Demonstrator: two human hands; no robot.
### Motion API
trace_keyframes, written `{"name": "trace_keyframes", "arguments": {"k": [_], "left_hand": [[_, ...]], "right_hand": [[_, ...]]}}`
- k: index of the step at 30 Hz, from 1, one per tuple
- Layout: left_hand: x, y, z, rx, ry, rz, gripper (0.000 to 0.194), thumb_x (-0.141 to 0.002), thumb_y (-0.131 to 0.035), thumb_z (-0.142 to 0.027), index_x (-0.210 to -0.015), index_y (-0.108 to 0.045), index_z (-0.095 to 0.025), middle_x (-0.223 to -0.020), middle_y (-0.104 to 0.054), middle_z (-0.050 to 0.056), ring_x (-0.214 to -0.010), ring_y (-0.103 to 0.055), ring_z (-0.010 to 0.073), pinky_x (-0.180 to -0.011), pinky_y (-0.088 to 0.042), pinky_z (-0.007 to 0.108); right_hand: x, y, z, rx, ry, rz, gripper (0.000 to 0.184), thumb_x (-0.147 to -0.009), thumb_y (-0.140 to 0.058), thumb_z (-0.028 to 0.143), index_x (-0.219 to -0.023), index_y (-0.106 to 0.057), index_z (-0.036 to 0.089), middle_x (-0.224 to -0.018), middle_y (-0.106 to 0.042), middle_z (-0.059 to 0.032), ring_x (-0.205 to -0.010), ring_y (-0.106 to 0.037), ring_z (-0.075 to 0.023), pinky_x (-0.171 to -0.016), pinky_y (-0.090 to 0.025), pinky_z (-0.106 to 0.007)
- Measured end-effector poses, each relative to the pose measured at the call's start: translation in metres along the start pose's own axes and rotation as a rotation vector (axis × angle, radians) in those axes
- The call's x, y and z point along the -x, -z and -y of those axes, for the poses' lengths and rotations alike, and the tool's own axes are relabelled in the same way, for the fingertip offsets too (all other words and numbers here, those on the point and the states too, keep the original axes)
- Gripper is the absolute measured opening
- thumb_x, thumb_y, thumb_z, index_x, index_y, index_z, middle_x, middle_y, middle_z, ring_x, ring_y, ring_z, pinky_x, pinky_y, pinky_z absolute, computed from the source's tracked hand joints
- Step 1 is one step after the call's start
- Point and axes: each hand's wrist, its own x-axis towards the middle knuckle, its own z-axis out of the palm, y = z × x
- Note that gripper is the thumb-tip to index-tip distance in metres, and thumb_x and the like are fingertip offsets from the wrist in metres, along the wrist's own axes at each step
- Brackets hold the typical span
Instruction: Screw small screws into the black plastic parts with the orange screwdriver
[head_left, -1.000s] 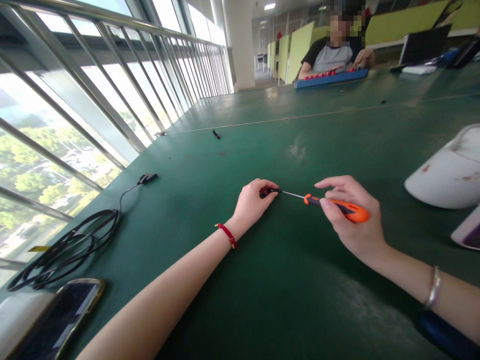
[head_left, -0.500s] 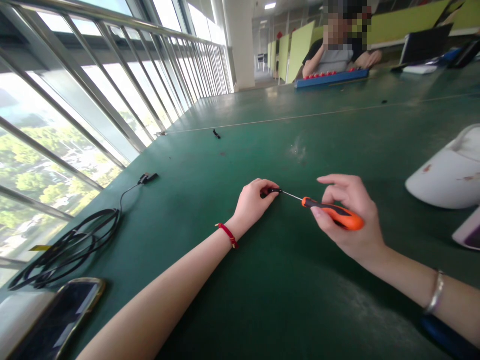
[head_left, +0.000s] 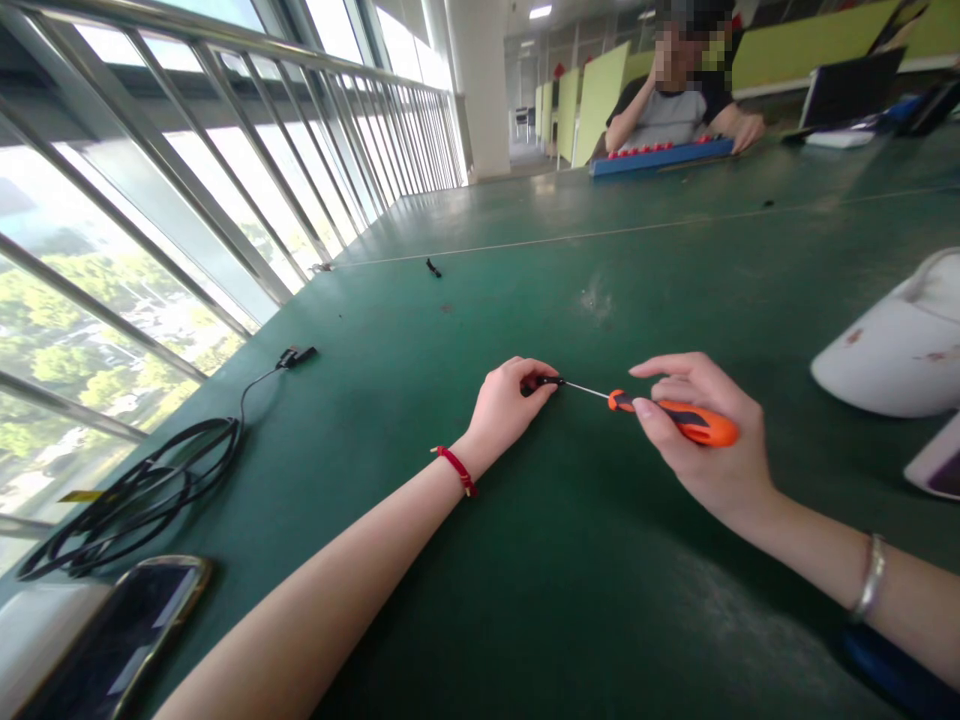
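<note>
My left hand (head_left: 511, 398) rests on the green table, its thumb and fingers pinching a small black part (head_left: 552, 381). Most of that part is hidden by the fingers, and I cannot make out its kind. My right hand (head_left: 709, 430) is closed round a screwdriver (head_left: 697, 422) with an orange and black handle, the index finger stretched out above it. The thin metal shaft points left, and its tip meets the black part at my left fingertips.
A coiled black cable (head_left: 150, 480) and a phone (head_left: 112, 640) lie at the left. A white container (head_left: 892, 345) stands at the right. One small black piece (head_left: 433, 268) lies farther back. Across the table a person (head_left: 671, 115) sits behind a blue tray (head_left: 660, 158) with red pieces.
My right hand and the screwdriver handle have shifted slightly right and turned a little. My left hand stays still. The person opposite has lowered a hand to the blue tray.
</note>
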Motion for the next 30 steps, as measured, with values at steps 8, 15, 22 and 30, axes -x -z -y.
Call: {"name": "trace_keyframes", "arguments": {"k": [8,15,22,30], "left_hand": [[-0.0002,0.0001,0.0004,-0.006,-0.004,0.001,0.015,-0.079,-0.059,-0.019,-0.090,-0.069,-0.017,-0.085,-0.066,0.002,-0.075,-0.057,0.0124,-0.069,-0.046,0.025],[0.0003,-0.0007,0.0014,0.006,-0.008,-0.001,0.015,-0.079,-0.059,-0.019,-0.090,-0.069,-0.018,-0.086,-0.066,0.002,-0.075,-0.057,0.0125,-0.069,-0.046,0.025],[-0.0002,-0.0005,0.0013,-0.002,-0.007,0.001,0.015,-0.079,-0.059,-0.019,-0.090,-0.069,-0.018,-0.085,-0.065,0.002,-0.074,-0.057,0.0125,-0.068,-0.046,0.025],[0.0004,-0.0024,0.0036,0.013,-0.008,-0.001,0.015,-0.079,-0.059,-0.020,-0.091,-0.069,-0.018,-0.086,-0.066,0.002,-0.075,-0.057,0.0122,-0.069,-0.046,0.025]], "right_hand": [[0.0010,-0.0023,-0.0039,-0.042,0.059,-0.112,0.031,-0.072,-0.063,0.017,-0.101,-0.054,0.023,-0.081,-0.056,-0.0010,-0.067,-0.056,-0.0137,-0.064,-0.048,-0.031],[0.0011,0.0007,0.0021,0.013,0.023,0.040,0.013,-0.078,-0.060,0.023,-0.090,-0.055,0.023,-0.055,-0.052,0.0048,-0.048,-0.051,-0.0106,-0.052,-0.043,-0.028],[0.0026,-0.0023,-0.0049,-0.069,0.065,-0.064,0.032,-0.073,-0.063,0.018,-0.103,-0.053,0.024,-0.081,-0.055,-0.0009,-0.069,-0.056,-0.0134,-0.063,-0.049,-0.029],[0.0040,0.0003,0.0029,-0.006,-0.030,0.037,0.015,-0.077,-0.060,0.026,-0.091,-0.056,0.023,-0.056,-0.051,0.0041,-0.053,-0.052,-0.0130,-0.057,-0.045,-0.030]]}}
